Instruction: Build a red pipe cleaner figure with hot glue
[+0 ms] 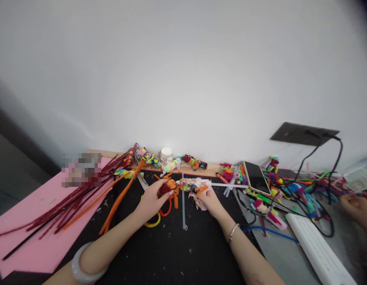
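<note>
My left hand (153,197) is closed around a dark red and orange fuzzy pipe-cleaner piece (171,184). Scissors (153,220) with yellow and red handles lie partly under that hand. My right hand (211,202) grips a pale pink hot glue gun (205,182), its front end towards the left hand. A translucent glue stick (229,185) juts from its back, to the right. Between the hands are small multicoloured bits and short orange pipe cleaners (176,198). Another translucent stick (184,209) lies on the black mat (183,253).
Dark red pipe cleaners (73,202) spread over pink board (17,237) at left. A paper cup (166,156) and colourful figures line the wall. At right are a phone (257,178), cables, a white power strip (317,245) and another person's hand (357,209).
</note>
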Motion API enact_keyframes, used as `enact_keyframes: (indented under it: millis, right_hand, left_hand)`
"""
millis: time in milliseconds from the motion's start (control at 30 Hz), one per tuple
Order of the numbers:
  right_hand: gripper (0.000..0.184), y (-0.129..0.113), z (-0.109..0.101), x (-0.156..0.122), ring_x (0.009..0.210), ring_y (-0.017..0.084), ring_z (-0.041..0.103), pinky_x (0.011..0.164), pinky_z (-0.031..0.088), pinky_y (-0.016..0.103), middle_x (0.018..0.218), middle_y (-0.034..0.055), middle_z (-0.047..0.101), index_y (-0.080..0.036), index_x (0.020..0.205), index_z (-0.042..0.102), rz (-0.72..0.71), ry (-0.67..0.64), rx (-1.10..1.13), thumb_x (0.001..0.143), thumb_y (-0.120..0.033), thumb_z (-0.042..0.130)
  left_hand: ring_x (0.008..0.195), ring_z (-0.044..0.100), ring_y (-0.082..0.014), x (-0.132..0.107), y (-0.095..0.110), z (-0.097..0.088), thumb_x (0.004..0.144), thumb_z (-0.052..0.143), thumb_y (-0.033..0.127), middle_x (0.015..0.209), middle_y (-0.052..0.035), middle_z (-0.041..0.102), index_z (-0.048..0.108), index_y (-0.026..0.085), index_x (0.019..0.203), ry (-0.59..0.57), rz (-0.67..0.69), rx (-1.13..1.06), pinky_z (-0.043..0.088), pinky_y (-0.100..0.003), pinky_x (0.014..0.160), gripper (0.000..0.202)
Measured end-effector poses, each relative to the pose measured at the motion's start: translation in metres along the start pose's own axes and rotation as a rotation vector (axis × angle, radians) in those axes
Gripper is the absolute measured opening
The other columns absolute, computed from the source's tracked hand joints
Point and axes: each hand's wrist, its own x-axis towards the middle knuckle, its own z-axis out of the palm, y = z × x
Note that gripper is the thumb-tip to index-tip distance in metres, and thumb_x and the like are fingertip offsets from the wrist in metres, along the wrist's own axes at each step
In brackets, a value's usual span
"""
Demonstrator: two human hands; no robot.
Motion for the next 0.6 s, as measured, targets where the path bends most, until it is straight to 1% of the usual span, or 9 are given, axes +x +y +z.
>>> enact_keyframes:
  millis: [167,267,433,600]
  right_hand:
    - [0.023,0.0015,-0.0024,0.0018,0.033,0.007,0.037,0.037,0.039,0.022,0.042,-0.008,0.043,-0.018,0.068,0.057,0.005,-0.027,0.011,0.071,-0.04,0.062]
    - [0.023,0.001,-0.0019,0.0013,0.033,0.007,0.037,0.037,0.039,0.022,0.042,-0.008,0.044,-0.018,0.068,0.057,0.009,-0.034,0.011,0.07,-0.039,0.064]
    - [0.021,-0.0002,-0.0002,-0.0002,0.033,0.007,0.037,0.036,0.037,0.022,0.042,-0.0084,0.044,-0.019,0.069,0.055,0.014,-0.034,0.01,0.07,-0.038,0.064]
    - [0.022,0.0017,-0.001,0.0006,0.032,0.007,0.036,0.036,0.037,0.022,0.042,-0.009,0.044,-0.019,0.072,0.055,0.025,-0.041,0.016,0.069,-0.038,0.065]
  left_hand:
    - [0.074,0.062,-0.0193,-0.0002,-0.0026,-0.0005,0.079,0.056,0.027,0.088,-0.0052,0.066,0.057,0.017,0.099,0.018,0.004,-0.008,0.049,-0.029,0.067,0.022]
    - [0.076,0.062,-0.0194,0.0003,-0.0026,-0.0005,0.08,0.056,0.027,0.089,-0.005,0.066,0.058,0.017,0.099,0.023,0.006,-0.017,0.049,-0.028,0.067,0.021]
    - [0.073,0.062,-0.018,0.0011,-0.0008,-0.0006,0.081,0.056,0.027,0.088,-0.0051,0.066,0.057,0.016,0.099,0.016,0.005,-0.02,0.049,-0.027,0.065,0.022]
    - [0.075,0.062,-0.0187,0.0008,-0.0008,-0.0012,0.08,0.057,0.027,0.088,-0.0055,0.066,0.058,0.015,0.099,0.013,0.014,-0.009,0.049,-0.027,0.066,0.023]
